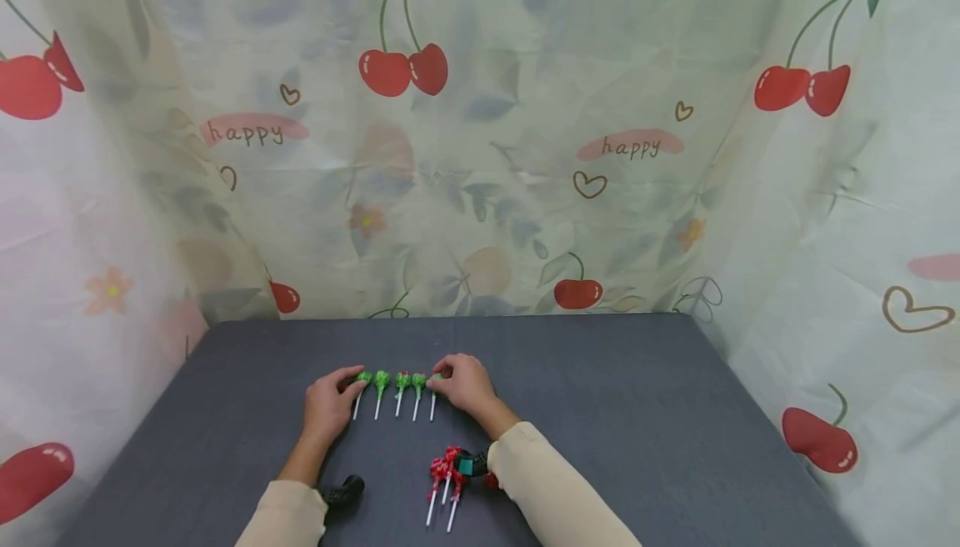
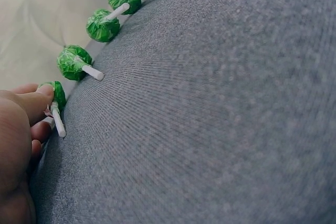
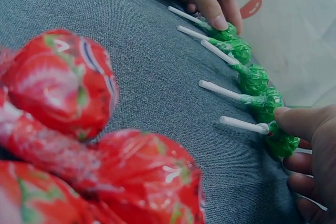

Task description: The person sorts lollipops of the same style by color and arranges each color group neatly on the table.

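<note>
A row of green-wrapped lollipops lies on the dark grey table, white sticks pointing toward me in the head view. My left hand [image 1: 327, 407] pinches the head of the leftmost green lollipop [image 2: 59, 96] between thumb and fingers. At the other end, the thumb and fingers of my right hand [image 1: 467, 382] hold the head of the rightmost green lollipop [image 3: 283, 141]. Three more green lollipops [image 1: 382, 381] lie between the hands, the left one set slightly apart. Red-wrapped lollipops [image 1: 437, 470] sit bunched below the right forearm, partly hidden by it.
The grey table [image 1: 615, 414] ends at a printed curtain [image 1: 480, 197] at the back and sides. A black wrist device [image 1: 345, 490] juts out beside the left sleeve [image 1: 288, 514], and another [image 1: 477, 464] by the right sleeve overlaps the red lollipops.
</note>
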Demonstrator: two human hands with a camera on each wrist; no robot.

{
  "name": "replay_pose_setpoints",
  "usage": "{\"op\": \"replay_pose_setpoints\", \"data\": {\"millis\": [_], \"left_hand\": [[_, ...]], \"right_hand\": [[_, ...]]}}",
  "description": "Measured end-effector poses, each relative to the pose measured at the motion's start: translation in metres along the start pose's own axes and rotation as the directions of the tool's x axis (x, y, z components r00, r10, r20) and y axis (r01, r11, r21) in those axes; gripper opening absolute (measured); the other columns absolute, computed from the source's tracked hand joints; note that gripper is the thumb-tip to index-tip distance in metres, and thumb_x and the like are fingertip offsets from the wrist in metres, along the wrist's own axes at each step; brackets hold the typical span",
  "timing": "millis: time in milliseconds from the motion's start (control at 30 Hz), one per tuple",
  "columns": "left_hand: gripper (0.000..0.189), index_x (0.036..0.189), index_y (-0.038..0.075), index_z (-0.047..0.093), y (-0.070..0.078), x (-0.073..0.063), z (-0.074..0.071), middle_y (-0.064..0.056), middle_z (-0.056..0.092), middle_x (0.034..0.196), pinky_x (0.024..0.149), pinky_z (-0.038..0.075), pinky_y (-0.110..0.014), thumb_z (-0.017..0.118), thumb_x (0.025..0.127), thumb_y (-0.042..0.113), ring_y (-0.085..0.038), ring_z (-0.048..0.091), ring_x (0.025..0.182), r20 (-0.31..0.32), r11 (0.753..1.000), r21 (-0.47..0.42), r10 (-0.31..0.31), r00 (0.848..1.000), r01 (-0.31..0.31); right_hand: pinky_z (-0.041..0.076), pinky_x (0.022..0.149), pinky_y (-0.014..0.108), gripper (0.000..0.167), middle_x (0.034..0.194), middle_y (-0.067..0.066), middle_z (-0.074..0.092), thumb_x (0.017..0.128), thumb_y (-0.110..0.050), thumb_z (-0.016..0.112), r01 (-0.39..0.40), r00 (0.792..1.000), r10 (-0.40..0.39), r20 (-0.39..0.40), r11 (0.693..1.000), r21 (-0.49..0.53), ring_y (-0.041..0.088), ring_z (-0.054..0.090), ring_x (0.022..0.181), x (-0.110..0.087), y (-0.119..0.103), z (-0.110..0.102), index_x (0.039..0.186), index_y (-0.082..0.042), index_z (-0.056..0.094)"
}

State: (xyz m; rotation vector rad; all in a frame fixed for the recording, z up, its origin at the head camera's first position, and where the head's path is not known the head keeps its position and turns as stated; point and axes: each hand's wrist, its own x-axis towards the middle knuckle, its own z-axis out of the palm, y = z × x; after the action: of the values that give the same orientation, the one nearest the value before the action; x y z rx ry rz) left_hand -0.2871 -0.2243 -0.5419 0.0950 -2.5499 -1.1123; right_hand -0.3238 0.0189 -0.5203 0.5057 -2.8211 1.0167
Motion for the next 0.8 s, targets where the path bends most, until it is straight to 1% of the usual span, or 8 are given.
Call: {"op": "replay_pose_setpoints", "data": {"millis": [200, 433, 500, 600, 800], "left_hand": [[0.027, 0.116, 0.006, 0.071, 0.001, 0.000, -0.001, -0.013, 0.070, 0.100, 0.079, 0.045, -0.047, 0.070, 0.091, 0.014, -0.028, 0.063, 0.088, 0.001, 1.000, 0.002, -0.003, 1.000, 0.003], [0.027, 0.117, 0.007, 0.071, 0.002, -0.001, -0.001, -0.012, 0.070, 0.100, 0.079, 0.045, -0.047, 0.070, 0.091, 0.014, -0.027, 0.063, 0.088, -0.004, 1.000, 0.003, -0.003, 1.000, 0.003], [0.027, 0.117, 0.007, 0.071, 0.002, -0.001, -0.001, -0.012, 0.070, 0.100, 0.079, 0.045, -0.047, 0.070, 0.091, 0.014, -0.028, 0.063, 0.088, -0.003, 1.000, 0.002, -0.001, 1.000, 0.001], [0.027, 0.117, 0.006, 0.071, 0.002, -0.001, -0.001, -0.013, 0.070, 0.100, 0.080, 0.045, -0.048, 0.070, 0.090, 0.014, -0.029, 0.063, 0.089, -0.001, 1.000, 0.004, 0.004, 1.000, -0.004], [0.028, 0.117, 0.007, 0.071, 0.001, 0.001, -0.001, -0.013, 0.070, 0.100, 0.081, 0.044, -0.048, 0.071, 0.090, 0.014, -0.029, 0.063, 0.090, 0.000, 1.000, 0.006, 0.003, 1.000, -0.003]], "right_hand": [[0.046, 0.070, 0.031, 0.019, 0.082, -0.004, 0.060, 0.083, -0.028, 0.078, -0.013, 1.000, 0.012, 0.013, 1.000, 0.023, 0.013, 0.056, 0.075, 0.000, -0.001, -0.002, 0.094, -0.013, 0.073], [0.045, 0.067, 0.031, 0.024, 0.083, -0.005, 0.058, 0.085, -0.029, 0.077, -0.026, 0.999, 0.024, 0.024, 0.996, 0.086, 0.012, 0.054, 0.074, -0.002, -0.001, -0.010, 0.101, -0.012, 0.072], [0.045, 0.066, 0.031, 0.025, 0.083, -0.004, 0.058, 0.085, -0.028, 0.077, -0.010, 1.000, 0.008, 0.024, 0.996, 0.089, 0.013, 0.054, 0.074, -0.003, -0.002, -0.015, 0.103, -0.011, 0.071], [0.046, 0.067, 0.031, 0.028, 0.084, -0.003, 0.059, 0.085, -0.028, 0.076, 0.026, 0.999, -0.027, 0.020, 0.997, 0.067, 0.014, 0.055, 0.075, -0.006, -0.003, -0.025, 0.105, -0.009, 0.072], [0.044, 0.069, 0.030, 0.027, 0.081, -0.004, 0.061, 0.084, -0.029, 0.077, 0.140, 0.990, -0.140, 0.000, 0.990, -0.031, 0.014, 0.053, 0.075, -0.013, -0.007, -0.047, 0.102, -0.010, 0.073]]}}
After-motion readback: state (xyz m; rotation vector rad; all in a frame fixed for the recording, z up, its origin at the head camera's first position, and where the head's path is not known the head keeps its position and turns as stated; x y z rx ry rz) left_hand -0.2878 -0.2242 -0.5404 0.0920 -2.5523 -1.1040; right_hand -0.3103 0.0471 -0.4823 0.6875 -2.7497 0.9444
